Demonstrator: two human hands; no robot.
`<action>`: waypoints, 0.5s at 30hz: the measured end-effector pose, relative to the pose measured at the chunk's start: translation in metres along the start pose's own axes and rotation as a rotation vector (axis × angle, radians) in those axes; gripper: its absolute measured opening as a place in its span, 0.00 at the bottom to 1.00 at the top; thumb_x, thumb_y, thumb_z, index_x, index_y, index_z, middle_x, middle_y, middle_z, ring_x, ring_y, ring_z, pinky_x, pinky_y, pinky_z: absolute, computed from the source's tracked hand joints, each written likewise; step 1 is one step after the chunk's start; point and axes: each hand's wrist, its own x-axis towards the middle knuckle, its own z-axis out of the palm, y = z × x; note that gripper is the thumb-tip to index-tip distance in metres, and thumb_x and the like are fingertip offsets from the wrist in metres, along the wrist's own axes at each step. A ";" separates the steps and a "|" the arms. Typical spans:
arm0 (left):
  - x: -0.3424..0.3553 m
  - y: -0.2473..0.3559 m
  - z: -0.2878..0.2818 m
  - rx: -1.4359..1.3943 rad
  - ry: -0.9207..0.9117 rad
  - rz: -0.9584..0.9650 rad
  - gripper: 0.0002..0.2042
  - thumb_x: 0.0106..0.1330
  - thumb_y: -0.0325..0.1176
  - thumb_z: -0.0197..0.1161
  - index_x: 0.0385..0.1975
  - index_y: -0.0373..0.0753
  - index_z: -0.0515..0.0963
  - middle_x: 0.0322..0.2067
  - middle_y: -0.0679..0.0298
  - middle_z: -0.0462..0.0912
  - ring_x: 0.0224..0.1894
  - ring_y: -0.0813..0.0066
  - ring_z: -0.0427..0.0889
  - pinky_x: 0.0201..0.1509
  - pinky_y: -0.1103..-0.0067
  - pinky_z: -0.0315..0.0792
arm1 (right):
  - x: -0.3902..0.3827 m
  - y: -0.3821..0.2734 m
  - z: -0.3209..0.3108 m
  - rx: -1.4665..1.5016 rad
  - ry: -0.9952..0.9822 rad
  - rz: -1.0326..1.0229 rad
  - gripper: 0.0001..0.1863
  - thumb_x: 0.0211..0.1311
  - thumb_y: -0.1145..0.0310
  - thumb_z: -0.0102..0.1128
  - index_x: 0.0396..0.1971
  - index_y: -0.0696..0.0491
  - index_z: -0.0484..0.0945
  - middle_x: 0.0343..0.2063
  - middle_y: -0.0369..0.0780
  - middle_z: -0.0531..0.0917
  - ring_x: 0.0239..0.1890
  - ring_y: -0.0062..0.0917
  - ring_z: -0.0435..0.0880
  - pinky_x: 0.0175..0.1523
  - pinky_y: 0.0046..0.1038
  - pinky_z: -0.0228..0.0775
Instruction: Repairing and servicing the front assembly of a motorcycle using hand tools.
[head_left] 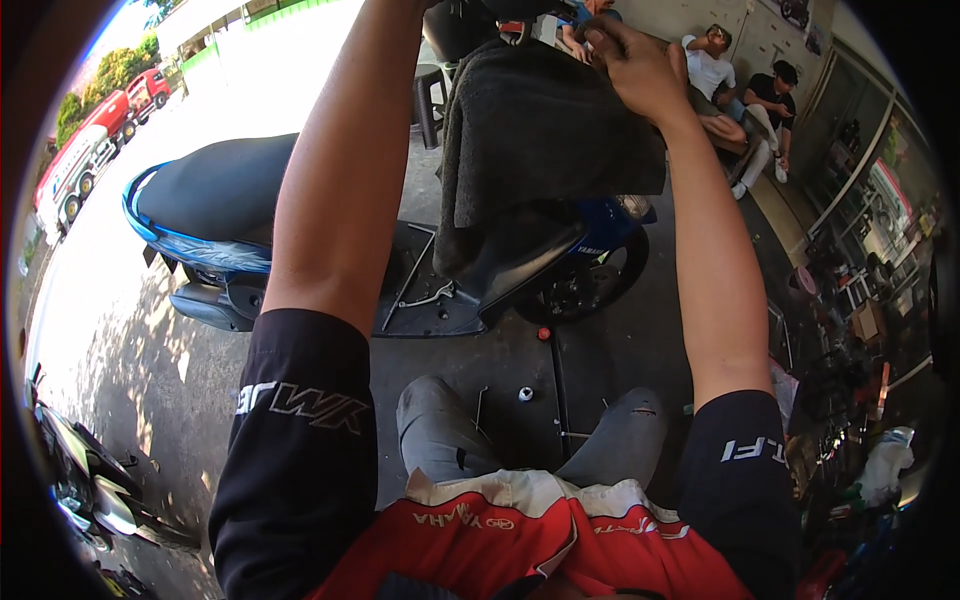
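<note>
A dark towel (555,130) drapes over the front of a blue scooter (205,255) that stands across in front of me. My right hand (640,75) is raised at the towel's upper right corner, its fingers curled together; whatever sits between them is hard to make out. My left forearm (345,170) reaches up past the towel's left side and leaves the picture at the top edge, so the left hand is cut off. On the scooter's footboard (440,320) lie a wrench (428,298) and a long thin rod (410,265).
Near my knees, the floor holds a small metal socket (526,394), a red round piece (544,333) and a thin metal tool (480,407). People sit along the wall at the back right. Cluttered parts line the right; another motorcycle (100,480) stands at the left.
</note>
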 end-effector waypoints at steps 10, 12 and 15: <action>0.005 -0.005 0.001 -0.033 0.009 -0.024 0.08 0.64 0.29 0.67 0.39 0.33 0.83 0.29 0.64 0.83 0.28 0.76 0.82 0.33 0.79 0.75 | -0.017 0.003 0.028 0.235 0.236 -0.029 0.16 0.72 0.54 0.57 0.49 0.48 0.81 0.30 0.44 0.85 0.40 0.41 0.84 0.50 0.36 0.71; 0.006 -0.005 0.001 -0.066 0.000 -0.003 0.08 0.64 0.29 0.66 0.39 0.33 0.83 0.28 0.64 0.83 0.28 0.76 0.81 0.32 0.79 0.75 | -0.026 -0.005 0.029 0.266 0.292 0.005 0.15 0.72 0.55 0.57 0.48 0.48 0.81 0.30 0.44 0.85 0.40 0.40 0.84 0.50 0.36 0.71; 0.005 -0.005 0.000 -0.139 -0.027 0.006 0.07 0.65 0.30 0.65 0.39 0.34 0.84 0.27 0.64 0.83 0.27 0.77 0.81 0.31 0.80 0.74 | -0.023 -0.020 0.026 0.231 0.401 -0.070 0.13 0.70 0.58 0.59 0.47 0.49 0.82 0.29 0.41 0.85 0.37 0.34 0.83 0.49 0.32 0.71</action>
